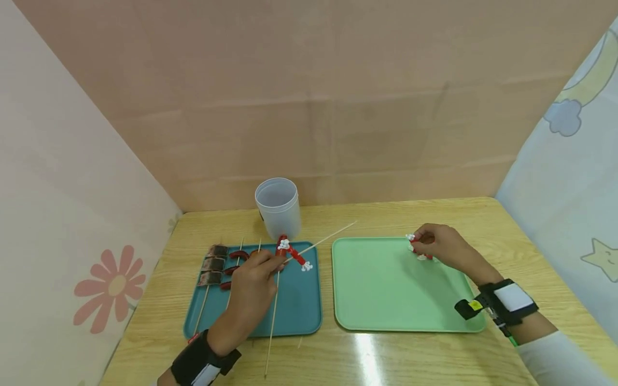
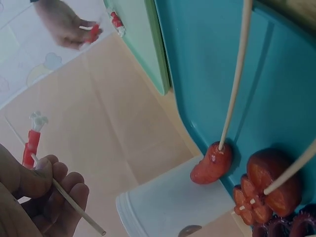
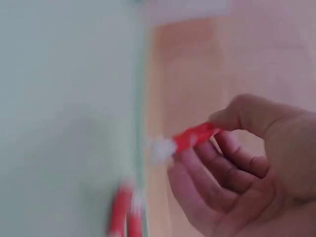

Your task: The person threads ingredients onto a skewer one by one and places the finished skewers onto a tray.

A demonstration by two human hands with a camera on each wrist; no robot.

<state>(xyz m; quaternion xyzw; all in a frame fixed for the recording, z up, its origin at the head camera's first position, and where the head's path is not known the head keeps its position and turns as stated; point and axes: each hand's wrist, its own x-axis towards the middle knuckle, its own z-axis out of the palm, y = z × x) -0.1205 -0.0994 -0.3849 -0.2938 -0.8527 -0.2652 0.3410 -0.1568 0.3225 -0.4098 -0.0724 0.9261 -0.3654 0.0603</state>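
Note:
My left hand (image 1: 253, 289) pinches a thin wooden skewer (image 1: 333, 234) above the blue tray (image 1: 301, 308). Threaded on that skewer is a red piece with white frilly ends (image 1: 296, 255), also plain in the left wrist view. Over the far right part of the green tray (image 1: 376, 289), my right hand (image 1: 446, 246) holds a similar red-and-white piece (image 3: 195, 137) between thumb and fingers. Blurred in the right wrist view, more red pieces (image 3: 121, 210) lie at the green tray's edge, below the hand.
Loaded skewers lie on the blue tray: grey-brown squares (image 1: 212, 264), dark red curls (image 1: 236, 255), orange-brown pieces (image 2: 274, 180), and a red kidney-shaped piece (image 2: 213, 164). Behind it stands a translucent white cup (image 1: 279, 214). Walls enclose the wooden table (image 1: 386, 217) at back and sides.

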